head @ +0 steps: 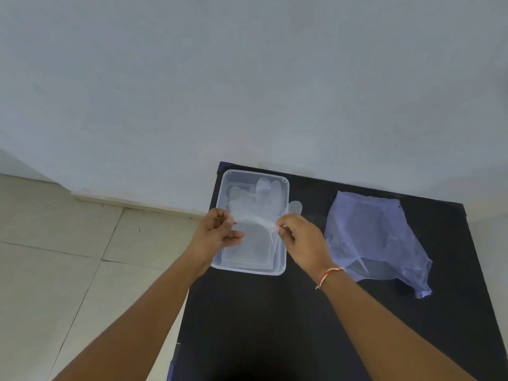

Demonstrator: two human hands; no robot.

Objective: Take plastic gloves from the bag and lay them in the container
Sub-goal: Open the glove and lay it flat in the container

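Note:
A clear plastic glove (257, 207) is stretched between my two hands over the clear rectangular container (283, 261). My left hand (217, 233) pinches its cuff on the left, and my right hand (301, 239) pinches the cuff on the right. The glove's fingers point away from me, and one fingertip hangs over the container's right rim. Inside the container lies at least one more flat clear glove. The pale blue plastic bag (376, 237) lies crumpled on the table to the right of my right hand.
The black table (288, 320) carries the container at its far left corner, next to a white wall (247, 78). Left of the table is a tiled floor (68, 257). A red and white thread is tied around my right wrist.

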